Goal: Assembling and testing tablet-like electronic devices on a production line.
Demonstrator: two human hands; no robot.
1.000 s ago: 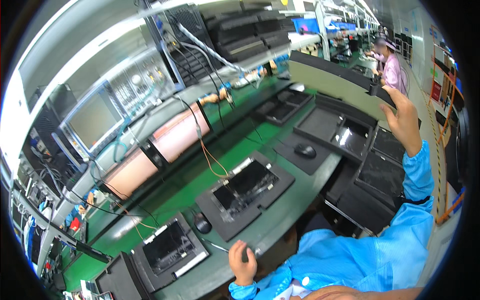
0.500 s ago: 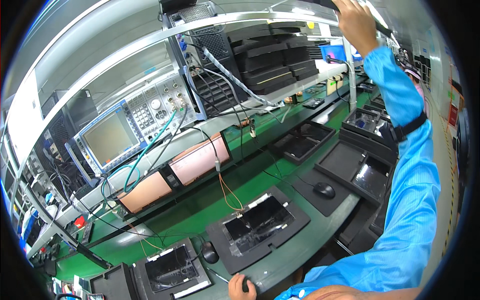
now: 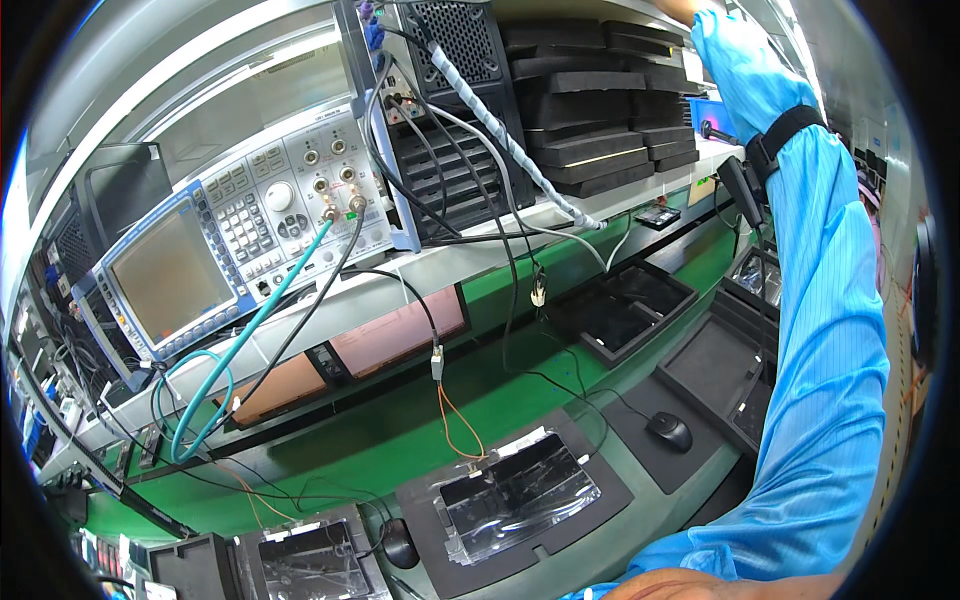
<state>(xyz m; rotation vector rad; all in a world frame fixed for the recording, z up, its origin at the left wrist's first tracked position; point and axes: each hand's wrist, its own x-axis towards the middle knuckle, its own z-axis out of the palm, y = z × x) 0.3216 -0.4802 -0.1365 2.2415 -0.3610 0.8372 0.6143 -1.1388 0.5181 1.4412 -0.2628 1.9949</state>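
My right arm, in a blue sleeve with a black wrist strap (image 3: 785,140), reaches up along the right side. Only a sliver of my right hand (image 3: 682,8) shows at the top edge, its fingers cut off from view. My left hand is out of the picture. Nearest my body, a dark screen panel (image 3: 520,490) under clear film lies on a black foam mat (image 3: 590,520), with thin orange wires running to its upper edge. A second dark panel (image 3: 312,565) rests on another mat to the left, beside a black mouse (image 3: 400,545).
A measuring instrument (image 3: 250,215) with teal and black cables stands on the shelf, beside a computer tower (image 3: 455,120) and stacked black trays (image 3: 580,110). Another mouse (image 3: 668,431) sits on a pad. Black trays (image 3: 715,360) lie at the right of the green bench (image 3: 350,440).
My view has shifted, with the shelf now looming larger. My raised right hand has mostly passed beyond the top edge. My left hand, at the bench's near edge before, has left the picture.
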